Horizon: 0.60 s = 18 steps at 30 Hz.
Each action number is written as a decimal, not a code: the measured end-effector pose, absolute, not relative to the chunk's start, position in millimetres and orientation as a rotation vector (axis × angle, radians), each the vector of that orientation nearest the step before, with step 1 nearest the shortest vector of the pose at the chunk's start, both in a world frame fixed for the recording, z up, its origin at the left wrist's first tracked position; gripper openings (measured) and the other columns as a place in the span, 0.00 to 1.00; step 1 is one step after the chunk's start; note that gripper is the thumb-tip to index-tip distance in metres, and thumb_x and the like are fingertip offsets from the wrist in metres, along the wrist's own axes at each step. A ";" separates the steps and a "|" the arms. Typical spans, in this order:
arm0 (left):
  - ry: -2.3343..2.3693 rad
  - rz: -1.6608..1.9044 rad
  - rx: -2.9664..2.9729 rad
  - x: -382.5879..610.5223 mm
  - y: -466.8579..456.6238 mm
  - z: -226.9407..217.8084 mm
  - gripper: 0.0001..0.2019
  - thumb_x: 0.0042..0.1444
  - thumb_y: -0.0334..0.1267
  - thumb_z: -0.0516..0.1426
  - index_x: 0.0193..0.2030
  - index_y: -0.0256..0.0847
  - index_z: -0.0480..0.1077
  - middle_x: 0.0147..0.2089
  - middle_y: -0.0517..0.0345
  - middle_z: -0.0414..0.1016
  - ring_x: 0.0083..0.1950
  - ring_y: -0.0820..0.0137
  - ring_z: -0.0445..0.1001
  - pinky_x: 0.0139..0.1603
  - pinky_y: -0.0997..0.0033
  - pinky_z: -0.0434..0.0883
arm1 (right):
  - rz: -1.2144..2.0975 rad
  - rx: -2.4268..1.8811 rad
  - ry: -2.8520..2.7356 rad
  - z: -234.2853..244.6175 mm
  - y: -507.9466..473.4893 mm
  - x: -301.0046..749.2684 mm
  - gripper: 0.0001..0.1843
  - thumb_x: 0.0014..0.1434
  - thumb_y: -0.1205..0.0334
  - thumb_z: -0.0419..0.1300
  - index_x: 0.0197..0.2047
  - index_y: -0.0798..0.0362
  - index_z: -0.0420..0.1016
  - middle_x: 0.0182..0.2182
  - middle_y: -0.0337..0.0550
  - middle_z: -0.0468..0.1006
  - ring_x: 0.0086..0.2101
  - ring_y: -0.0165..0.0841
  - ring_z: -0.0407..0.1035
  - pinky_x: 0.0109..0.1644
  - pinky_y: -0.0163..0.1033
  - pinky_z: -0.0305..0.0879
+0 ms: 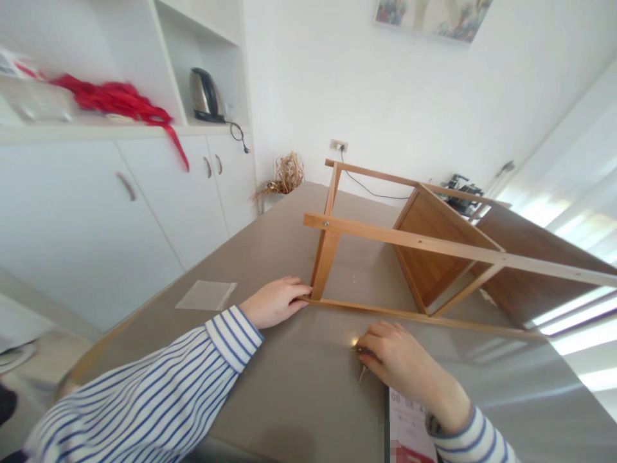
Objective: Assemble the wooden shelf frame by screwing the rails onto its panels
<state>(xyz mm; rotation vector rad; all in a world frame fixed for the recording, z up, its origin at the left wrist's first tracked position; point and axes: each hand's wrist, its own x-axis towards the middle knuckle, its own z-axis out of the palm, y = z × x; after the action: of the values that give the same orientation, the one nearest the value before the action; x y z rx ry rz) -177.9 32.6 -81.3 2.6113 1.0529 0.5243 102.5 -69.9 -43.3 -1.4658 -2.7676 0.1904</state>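
A wooden shelf frame (376, 233) lies on its side on the table, with slatless brown shelf panels set between its rails. My left hand (277, 302) is closed at the near left end of its bottom rail, fingertips against the wood by the corner. To the right, my right hand (400, 360) is low over the tabletop, in front of the frame and apart from it. Its fingers are pinched together around a small thin metal piece (362, 373), whose exact kind is unclear. A phone (409, 418) showing a timer lies partly under my right wrist.
The frame rests on a grey-brown table (289, 379). A clear plastic bag (206, 294) lies left of my left hand. Beyond are white cabinets (154, 186), an electric kettle (205, 96), red ribbon (113, 99), dried plants (288, 173) and a black device (460, 193).
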 end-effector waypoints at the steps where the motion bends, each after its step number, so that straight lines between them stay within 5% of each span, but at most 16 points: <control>1: 1.040 0.515 2.606 -178.0 33.0 -80.8 0.12 0.63 0.41 0.50 0.46 0.43 0.72 0.42 0.53 0.72 0.44 0.67 0.71 0.48 0.69 0.67 | 0.175 -1.468 -2.776 -45.2 -69.6 101.7 0.07 0.63 0.63 0.55 0.39 0.48 0.75 0.34 0.39 0.76 0.38 0.34 0.68 0.42 0.39 0.56; 10: 0.920 0.523 2.611 -178.8 40.2 -84.1 0.13 0.64 0.42 0.50 0.43 0.40 0.73 0.45 0.51 0.70 0.47 0.67 0.70 0.50 0.69 0.66 | -0.022 -1.468 -2.803 -53.9 -68.8 94.5 0.11 0.65 0.66 0.51 0.34 0.52 0.72 0.33 0.42 0.76 0.36 0.35 0.69 0.39 0.39 0.55; 18: 0.851 0.552 2.576 -179.8 37.5 -83.1 0.16 0.66 0.43 0.46 0.51 0.41 0.71 0.49 0.49 0.71 0.50 0.66 0.70 0.54 0.67 0.66 | -0.090 -1.499 -2.750 -54.4 -65.9 96.8 0.09 0.65 0.68 0.51 0.35 0.53 0.70 0.31 0.43 0.76 0.34 0.36 0.70 0.39 0.40 0.58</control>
<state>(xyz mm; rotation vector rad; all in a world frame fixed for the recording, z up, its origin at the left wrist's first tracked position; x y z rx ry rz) -179.8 37.5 -83.1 2.5763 0.8509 0.5525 96.8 -65.9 -54.4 -1.4994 -2.7496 -0.0903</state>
